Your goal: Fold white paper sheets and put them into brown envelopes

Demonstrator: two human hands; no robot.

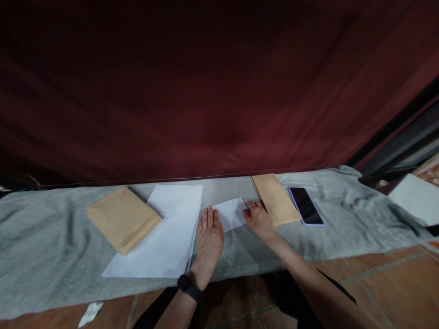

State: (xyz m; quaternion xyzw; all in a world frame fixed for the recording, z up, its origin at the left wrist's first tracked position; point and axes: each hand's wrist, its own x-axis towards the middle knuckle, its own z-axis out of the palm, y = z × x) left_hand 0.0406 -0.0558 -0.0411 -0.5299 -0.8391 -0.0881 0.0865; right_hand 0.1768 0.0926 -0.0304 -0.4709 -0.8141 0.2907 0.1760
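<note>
A small folded sheet of white paper (pixel 231 214) lies on the grey cloth between my two hands. My left hand (pixel 210 233), with a dark band on its wrist, rests flat on the sheet's left end, fingers stretched out and close together. At the sheet's right edge, my right hand (pixel 259 219) has its fingers curled in and pinches that edge. Just beyond the right hand lie brown envelopes (pixel 277 198). To the left of my left hand is a stack of larger white paper (pixel 171 237), partly under a thick pile of brown envelopes (pixel 121 217).
A phone (pixel 306 206) with a pale purple case lies right of the envelopes. The grey cloth (pixel 353 210) covers a long low surface, with a dark red curtain (pixel 219 91) behind it. A white scrap (pixel 91 314) lies on the tiled floor (pixel 384 283).
</note>
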